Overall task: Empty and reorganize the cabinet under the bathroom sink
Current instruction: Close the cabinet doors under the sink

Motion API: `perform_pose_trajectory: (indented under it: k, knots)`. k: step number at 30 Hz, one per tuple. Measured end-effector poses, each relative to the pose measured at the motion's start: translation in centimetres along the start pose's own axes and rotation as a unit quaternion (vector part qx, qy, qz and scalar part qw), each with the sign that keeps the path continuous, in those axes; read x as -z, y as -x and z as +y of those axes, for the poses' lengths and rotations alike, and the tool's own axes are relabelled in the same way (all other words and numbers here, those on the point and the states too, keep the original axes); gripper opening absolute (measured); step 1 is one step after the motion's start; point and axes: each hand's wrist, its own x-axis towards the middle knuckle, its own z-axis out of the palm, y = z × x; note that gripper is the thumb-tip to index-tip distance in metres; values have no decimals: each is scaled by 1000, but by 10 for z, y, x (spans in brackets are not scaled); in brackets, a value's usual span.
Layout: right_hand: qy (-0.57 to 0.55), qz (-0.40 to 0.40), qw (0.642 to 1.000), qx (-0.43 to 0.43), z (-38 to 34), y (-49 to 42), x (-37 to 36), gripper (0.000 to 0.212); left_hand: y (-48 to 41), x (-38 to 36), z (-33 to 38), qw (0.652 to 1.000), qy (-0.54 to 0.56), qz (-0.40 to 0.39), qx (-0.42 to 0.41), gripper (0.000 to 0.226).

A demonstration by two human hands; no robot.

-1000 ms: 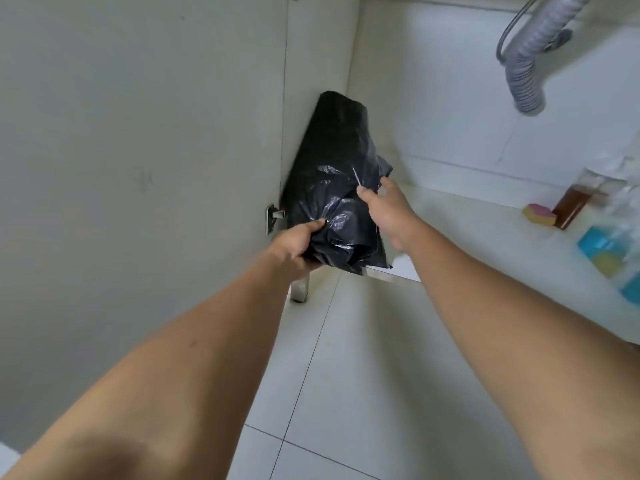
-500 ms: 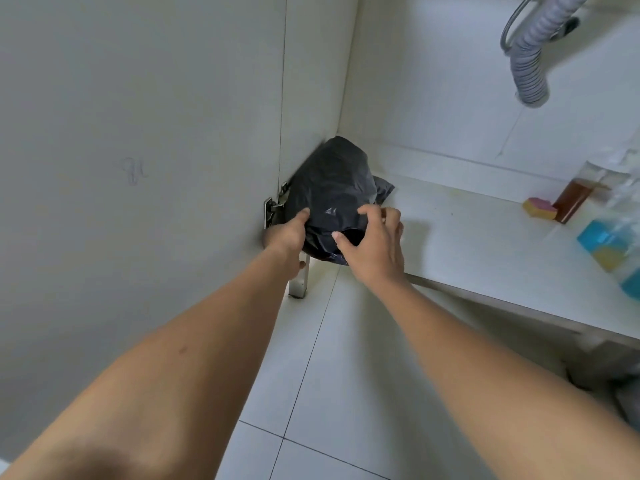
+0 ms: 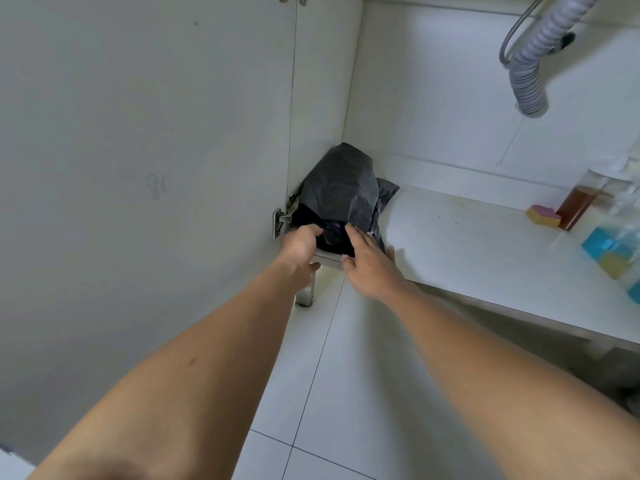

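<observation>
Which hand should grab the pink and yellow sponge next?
Right, I'd guess. The right hand is open, fingers straight, and nearer the sponge over on the right. The left hand is against the black plastic bag in the left corner, farther away.

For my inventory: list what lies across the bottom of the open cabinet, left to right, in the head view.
From the left: door hinge → black bag in the corner → pink and yellow sponge → amber bottle → blue and yellow pack, blurred, at the right edge.
</observation>
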Motion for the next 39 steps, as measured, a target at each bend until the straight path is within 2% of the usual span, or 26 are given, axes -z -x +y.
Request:
perform_pose_trajectory:
  k: [3,6,8,12,15,21,29,34,39]
  knots:
    - [-3,6,1000,15,4,12,3,61,14,-10,1,998,-21,55,-16,19]
    - [-22,-5,1000,-16,8,27,20,58,30,-17,-3,987,-74,115,-84,31]
    - [-24,-9,999,-25,8,43,34,57,50,-17,-9,975,-133,125,-123,35]
    - [-36,-42,997,-49,6,86,78,55,107,-13,-13,957,-250,124,-83,62]
    - [-30,-88,993,-68,-6,118,124,53,155,-12,7,946,-298,119,-56,64]
    - [-52,-145,984,-85,-62,153,244,53,255,-22,104,915,-384,109,-60,58]
    - [-77,-181,977,-84,-179,147,391,54,362,-31,276,896,-390,150,-154,43]
    - [-72,-175,980,-61,-246,136,453,53,399,-13,365,864,-435,151,-203,40]
    - [-117,-193,971,-78,-313,123,486,51,409,23,429,822,-504,186,-189,37]
